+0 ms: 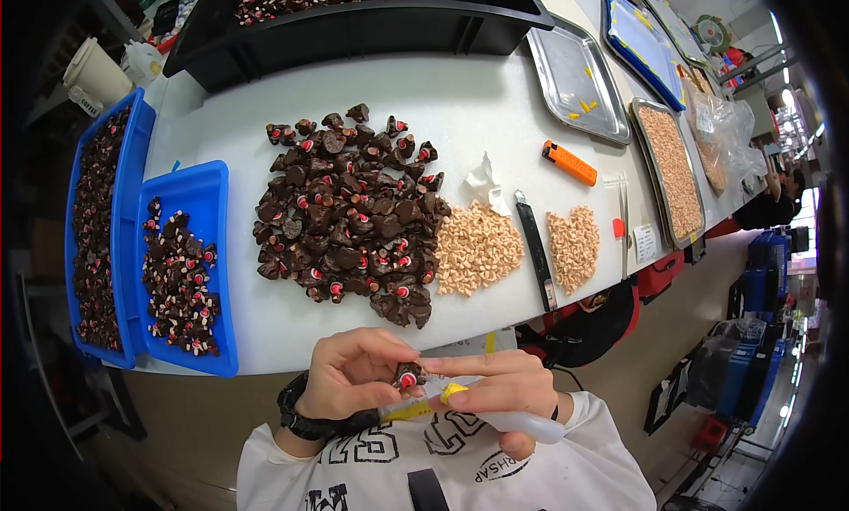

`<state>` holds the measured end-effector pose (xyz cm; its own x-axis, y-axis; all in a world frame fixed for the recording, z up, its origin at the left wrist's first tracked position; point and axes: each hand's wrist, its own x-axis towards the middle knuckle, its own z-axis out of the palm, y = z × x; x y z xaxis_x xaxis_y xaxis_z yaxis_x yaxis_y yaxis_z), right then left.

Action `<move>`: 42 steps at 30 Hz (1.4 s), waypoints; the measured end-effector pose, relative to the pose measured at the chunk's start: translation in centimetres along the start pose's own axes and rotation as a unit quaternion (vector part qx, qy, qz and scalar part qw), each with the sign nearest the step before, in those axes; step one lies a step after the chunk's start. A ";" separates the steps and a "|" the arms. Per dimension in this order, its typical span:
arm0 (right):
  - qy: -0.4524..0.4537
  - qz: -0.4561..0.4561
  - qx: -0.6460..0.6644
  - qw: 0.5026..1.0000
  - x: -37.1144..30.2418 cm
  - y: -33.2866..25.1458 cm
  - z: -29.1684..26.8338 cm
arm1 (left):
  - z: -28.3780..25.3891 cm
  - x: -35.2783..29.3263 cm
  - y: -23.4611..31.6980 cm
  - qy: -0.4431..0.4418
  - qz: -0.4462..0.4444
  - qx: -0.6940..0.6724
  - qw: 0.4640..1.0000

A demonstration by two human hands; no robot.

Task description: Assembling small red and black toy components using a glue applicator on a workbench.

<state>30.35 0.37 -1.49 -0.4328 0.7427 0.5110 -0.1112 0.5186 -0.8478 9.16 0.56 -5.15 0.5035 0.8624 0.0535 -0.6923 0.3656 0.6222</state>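
Between the thumb and fingers of my left hand (354, 369) is a small dark brown figurine piece (408, 376) with a red and white spot, held in front of my chest. My right hand (508, 383) is wrapped round a white squeeze bottle (526, 425) with a yellow tip (453, 392) that points toward the piece. The right index fingertip reaches close beside the piece; whether it touches cannot be told. Beyond my hands, a heap of similar dark brown pieces (332, 210) covers the white tabletop (301, 339). To its right lie two piles of small beige parts (482, 250).
At left stand blue trays (228, 272) of decorated dark pieces. A black bin (354, 42) spans the back. Right of the heap lie crumpled tissue (486, 182), a black-handled knife (532, 246), an orange object (570, 163) and tweezers (624, 215). Metal trays (579, 87) line the right side.
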 end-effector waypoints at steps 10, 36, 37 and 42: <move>-0.013 0.000 -0.017 1.000 -0.2 -0.1 0.0 | 0.1 -0.1 0.1 -0.006 -0.010 -0.012 1.000; 0.139 0.133 -0.584 0.788 -1.0 3.5 -5.0 | -0.6 0.6 -0.2 0.040 0.039 0.141 0.988; 0.139 0.134 -0.584 0.789 -1.1 3.5 -4.9 | -0.6 0.5 -0.2 0.040 0.034 0.142 0.989; 0.204 0.028 -0.312 0.927 -0.6 1.6 -2.7 | -0.2 0.8 0.4 0.012 -0.034 0.183 0.982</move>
<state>32.88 1.87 -2.77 -0.0323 0.8089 0.5871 0.4956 0.5231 -0.6934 9.14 1.45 -5.02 0.5266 0.8500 -0.0149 -0.4220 0.2766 0.8634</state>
